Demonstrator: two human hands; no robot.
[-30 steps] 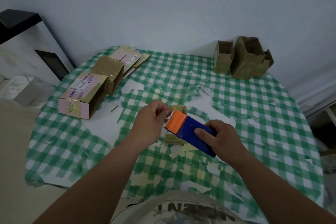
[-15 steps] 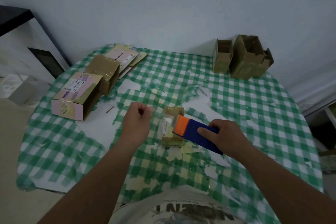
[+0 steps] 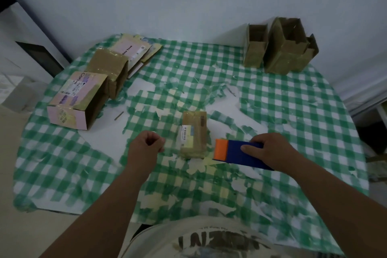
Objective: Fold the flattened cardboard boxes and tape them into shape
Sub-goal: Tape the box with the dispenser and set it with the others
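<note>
A small brown cardboard box (image 3: pixel 193 134) with a white label lies closed on the green checked tablecloth (image 3: pixel 293 111), at the table's middle. My left hand (image 3: pixel 146 147) hovers just left of it, fingers curled with the thumb against them; no tape strip can be made out in it. My right hand (image 3: pixel 272 150) grips a blue tape dispenser (image 3: pixel 243 154), whose orange end points at the box from the right, a small gap away.
A pink labelled box (image 3: pixel 77 100) and a taped brown box (image 3: pixel 109 69) stand at the left, with flattened boxes (image 3: pixel 136 50) behind them. Two open-topped boxes (image 3: pixel 256 48) (image 3: pixel 289 48) stand at the back right by the wall. The cloth is torn in patches.
My hands have drawn apart: the left moved left from the dispenser's orange end, and the right carried the dispenser off the box to its right side. The box is now uncovered.
</note>
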